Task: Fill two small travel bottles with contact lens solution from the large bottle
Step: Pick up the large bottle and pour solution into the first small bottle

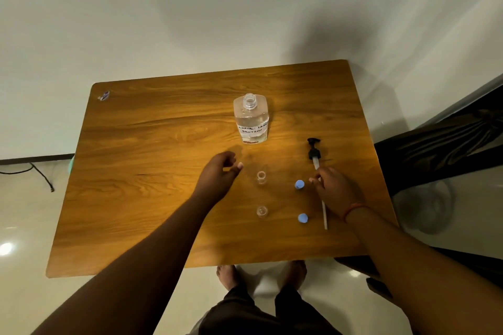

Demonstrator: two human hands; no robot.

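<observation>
The large clear bottle, uncapped and labelled by hand, stands upright on the wooden table. Two small clear travel bottles stand open nearer to me, one behind the other. Two blue caps lie to their right. The black pump head with its long white tube lies on the table at the right. My left hand hovers with curled, empty fingers just left of the far small bottle. My right hand rests over the pump tube, fingers touching it.
A small sticker sits at the table's far left corner. Dark fabric lies beside the table on the right. A black cable runs on the floor at left. My bare feet stand under the near edge.
</observation>
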